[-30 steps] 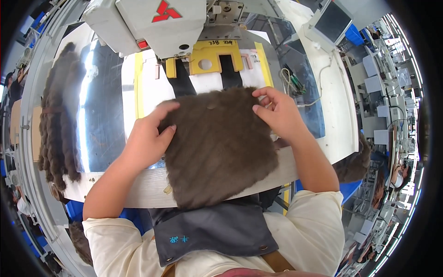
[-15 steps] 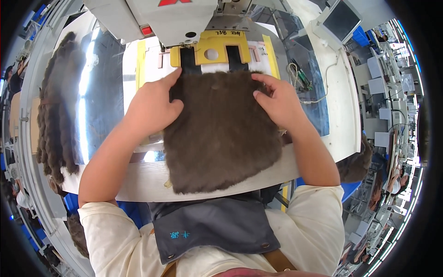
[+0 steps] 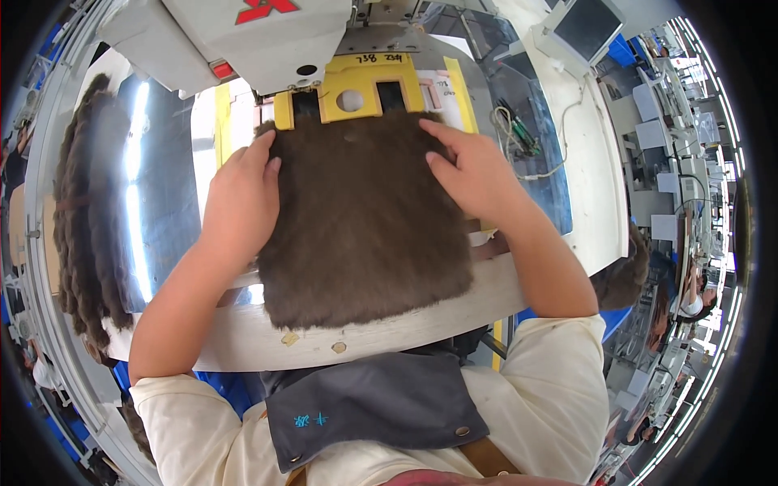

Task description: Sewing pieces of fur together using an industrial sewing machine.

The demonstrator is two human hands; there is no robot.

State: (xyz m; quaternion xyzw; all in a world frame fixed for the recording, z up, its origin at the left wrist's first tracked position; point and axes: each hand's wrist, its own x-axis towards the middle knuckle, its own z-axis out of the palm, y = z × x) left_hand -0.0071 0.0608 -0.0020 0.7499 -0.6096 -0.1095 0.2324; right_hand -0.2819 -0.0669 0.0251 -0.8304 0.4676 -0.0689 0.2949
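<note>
A dark brown piece of fur (image 3: pixel 365 227) lies spread on the white worktable, its far edge against a yellow template plate (image 3: pixel 352 109) with a round hole. My left hand (image 3: pixel 243 190) rests along the fur's left edge near its far corner, index finger stretched forward and thumb beside it. On the far right corner, my right hand (image 3: pixel 474 174) touches the pile with index finger and thumb apart. The other fingers of both hands are partly hidden. Black strips show in the template's two slots, running toward the fur's far edge.
A white sewing machine head (image 3: pixel 275 49) overhangs the template. Long bundled brown fur strips (image 3: pixel 85 211) hang at the left. On the right are a cable (image 3: pixel 559 166), green-handled tools (image 3: pixel 523 134) and a screen (image 3: pixel 585 34). Small scraps (image 3: pixel 339 347) lie by the table's front edge.
The fur has moved farther toward the template, covering more of the black strips. Its far left corner is spread farther left, and my left hand has moved left with it.
</note>
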